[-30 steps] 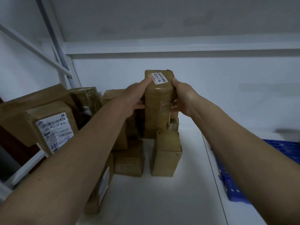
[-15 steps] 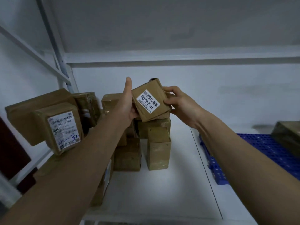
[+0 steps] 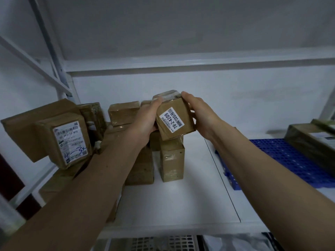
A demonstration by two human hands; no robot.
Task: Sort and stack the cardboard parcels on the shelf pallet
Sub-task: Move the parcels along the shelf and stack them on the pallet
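A white shelf [image 3: 181,201] runs across the view under a grey board, with a white back wall and slanted white braces [image 3: 34,58] at the far left. A thin seam crosses the shelf surface from behind the right wrist down toward the front edge.

At the left edge a large box [image 3: 34,122] leans tilted, and a labelled box [image 3: 69,140] with blue handwriting rests against its front. Just right of them, small brown boxes crowd together: one small box [image 3: 124,112] sits high at the back, and an upright box [image 3: 172,161] stands on the shelf in front of the pile. Bare white shelf lies open in front of the pile and to its right, up to the seam.

The left hand [image 3: 146,118] and right hand [image 3: 200,113] grip the parcel [image 3: 175,120] between them, fingers curled over its top edges, thumbs along its sides. It hangs tilted just above the upright box; whether they touch is unclear. It is brown cardboard, taped, with a white label reading 78-2-4209 and a barcode facing the camera.

Further right, a blue perforated pallet [image 3: 282,160] lies on the shelf, well apart from the pile. A dark wrapped parcel [image 3: 311,142] lies on it at the right edge.
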